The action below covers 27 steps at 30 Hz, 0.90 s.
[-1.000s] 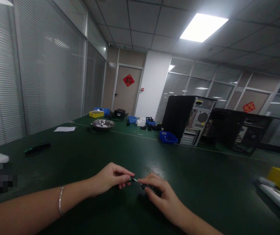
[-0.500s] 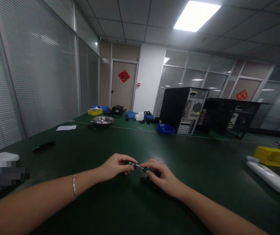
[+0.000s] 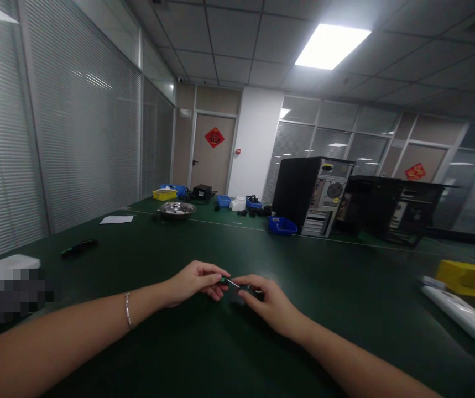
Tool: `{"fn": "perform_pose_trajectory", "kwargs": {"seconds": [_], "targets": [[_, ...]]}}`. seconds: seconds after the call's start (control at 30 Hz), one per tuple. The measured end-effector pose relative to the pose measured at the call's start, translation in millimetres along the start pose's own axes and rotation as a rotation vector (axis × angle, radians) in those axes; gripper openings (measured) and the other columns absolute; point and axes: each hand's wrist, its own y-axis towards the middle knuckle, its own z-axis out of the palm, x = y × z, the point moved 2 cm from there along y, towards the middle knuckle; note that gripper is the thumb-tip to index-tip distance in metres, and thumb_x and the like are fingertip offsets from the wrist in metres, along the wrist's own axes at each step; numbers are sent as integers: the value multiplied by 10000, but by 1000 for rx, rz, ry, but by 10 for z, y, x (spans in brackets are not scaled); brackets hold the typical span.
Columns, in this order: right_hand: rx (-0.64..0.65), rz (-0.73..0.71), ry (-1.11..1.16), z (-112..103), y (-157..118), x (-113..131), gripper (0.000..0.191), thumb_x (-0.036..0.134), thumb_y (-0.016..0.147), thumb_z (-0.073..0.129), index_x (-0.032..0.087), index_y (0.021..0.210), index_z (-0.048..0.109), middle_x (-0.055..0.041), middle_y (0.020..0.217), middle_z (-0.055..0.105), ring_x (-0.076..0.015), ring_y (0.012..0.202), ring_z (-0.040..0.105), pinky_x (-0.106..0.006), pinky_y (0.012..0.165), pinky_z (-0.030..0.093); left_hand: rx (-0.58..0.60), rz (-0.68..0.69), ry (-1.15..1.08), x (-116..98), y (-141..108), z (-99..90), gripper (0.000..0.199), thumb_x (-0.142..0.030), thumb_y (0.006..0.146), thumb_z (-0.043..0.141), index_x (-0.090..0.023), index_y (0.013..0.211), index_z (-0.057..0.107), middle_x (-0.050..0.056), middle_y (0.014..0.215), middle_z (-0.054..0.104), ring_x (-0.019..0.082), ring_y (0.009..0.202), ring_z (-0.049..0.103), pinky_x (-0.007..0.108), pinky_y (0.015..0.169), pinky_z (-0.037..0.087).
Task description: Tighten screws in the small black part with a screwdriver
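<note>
My left hand (image 3: 199, 281) pinches a small green piece (image 3: 223, 281), most of it hidden behind the fingers. Closed around the dark handle of a screwdriver (image 3: 233, 283) is my right hand (image 3: 268, 301). The thin metal shaft points left and its tip meets the green piece or lies right beside it; the exact contact is too small to tell. Both hands are just above the dark green table (image 3: 204, 342), near its middle.
At the left lie a dark green-black tool (image 3: 79, 248) and white paper (image 3: 116, 219). Farther back are a metal bowl (image 3: 177, 210), a blue bin (image 3: 282, 225) and a black computer case (image 3: 295, 190). A yellow box (image 3: 469, 279) and a white device (image 3: 463, 315) are at the right.
The camera view has tilted up slightly. My left fingers have shifted over the green piece, so less of it shows. My right hand has moved slightly left with the screwdriver.
</note>
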Motion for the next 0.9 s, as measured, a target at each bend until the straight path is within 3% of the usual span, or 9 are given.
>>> {"fn": "perform_pose_trajectory", "kwargs": {"seconds": [0.27,0.53,0.9], "targets": [[62,8,59,-37,201,-83,338,324,854,481,210,1160,569,-42,1026,636,-179,857,569,-293,733,442,25,-139,-77,35,197,-138,412,-329,740,628,-96,1078,589,135,930,652,189,803,638,400,855,451],[53,-63,-1,-57,126,-96,330,328,858,480,221,1156,574,-43,1015,627,-172,899,554,-287,782,425,35,-92,7,-31,120,-99,397,-324,748,617,-105,1078,597,133,975,644,177,795,631,365,808,470],[51,-75,93,-53,104,-122,349,376,839,513,222,1142,588,-43,917,611,-150,757,550,-284,688,441,72,-73,-17,-32,100,-98,394,-310,741,628,-111,1080,601,126,970,649,156,777,630,344,798,471]]}}
